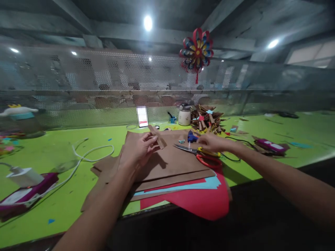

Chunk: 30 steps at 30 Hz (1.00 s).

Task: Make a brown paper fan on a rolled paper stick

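My left hand [146, 146] pinches a narrow folded strip of brown paper [158, 137] above a stack of brown paper sheets [180, 162]. To the right, my right hand [210, 142] has its fingers curled at a blue glue gun [192, 136], partly hidden by the hand. Just below that hand lies a pair of scissors [209, 160] with red and yellow handles, its blades pointing left across the brown sheets. A small light-blue scrap [181, 141] rests near the glue gun. Red paper [209, 200] and light-blue paper [180, 187] stick out under the stack.
At the back stand a lit phone [142, 116], a pale jar [184, 115] and a heap of brown paper pieces [209, 120]. A white cable [78, 158] and purple power strip [28, 193] lie left, another power strip [270, 146] right. Behind rises a perforated metal screen [117, 76].
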Available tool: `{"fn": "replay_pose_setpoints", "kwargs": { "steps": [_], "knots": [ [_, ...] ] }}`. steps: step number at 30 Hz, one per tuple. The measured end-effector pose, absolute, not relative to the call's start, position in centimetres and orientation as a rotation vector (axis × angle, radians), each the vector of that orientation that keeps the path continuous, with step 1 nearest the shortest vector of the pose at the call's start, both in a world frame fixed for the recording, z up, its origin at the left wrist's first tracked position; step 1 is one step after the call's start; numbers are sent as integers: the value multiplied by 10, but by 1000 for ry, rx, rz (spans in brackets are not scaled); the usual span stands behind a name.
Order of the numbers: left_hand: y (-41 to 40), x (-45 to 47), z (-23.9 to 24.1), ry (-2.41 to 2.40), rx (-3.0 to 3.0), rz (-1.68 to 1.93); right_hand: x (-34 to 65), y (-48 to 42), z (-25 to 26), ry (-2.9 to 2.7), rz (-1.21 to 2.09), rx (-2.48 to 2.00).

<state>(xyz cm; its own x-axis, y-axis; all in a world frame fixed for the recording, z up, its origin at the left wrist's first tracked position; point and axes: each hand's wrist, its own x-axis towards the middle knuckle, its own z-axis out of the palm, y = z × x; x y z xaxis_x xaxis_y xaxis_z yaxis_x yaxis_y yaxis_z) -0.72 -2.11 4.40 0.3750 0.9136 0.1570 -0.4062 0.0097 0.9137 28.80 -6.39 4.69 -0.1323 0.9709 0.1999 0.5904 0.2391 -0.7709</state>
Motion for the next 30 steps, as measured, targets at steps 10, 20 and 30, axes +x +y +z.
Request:
{"fn": "replay_pose_setpoints", "kwargs": {
  "steps": [10, 20, 30],
  "knots": [
    [-21, -12, 42, 504, 1143, 1187, 290, -83, 3, -2486, 28, -1780],
    [-33, -14, 59, 482, 1034, 1350, 266, -98, 27, -2100, 272, -1580],
    [-35, -16, 65, 518, 942, 1425, 210, -87, 33, -2068, 267, -1450]
  ]
}}
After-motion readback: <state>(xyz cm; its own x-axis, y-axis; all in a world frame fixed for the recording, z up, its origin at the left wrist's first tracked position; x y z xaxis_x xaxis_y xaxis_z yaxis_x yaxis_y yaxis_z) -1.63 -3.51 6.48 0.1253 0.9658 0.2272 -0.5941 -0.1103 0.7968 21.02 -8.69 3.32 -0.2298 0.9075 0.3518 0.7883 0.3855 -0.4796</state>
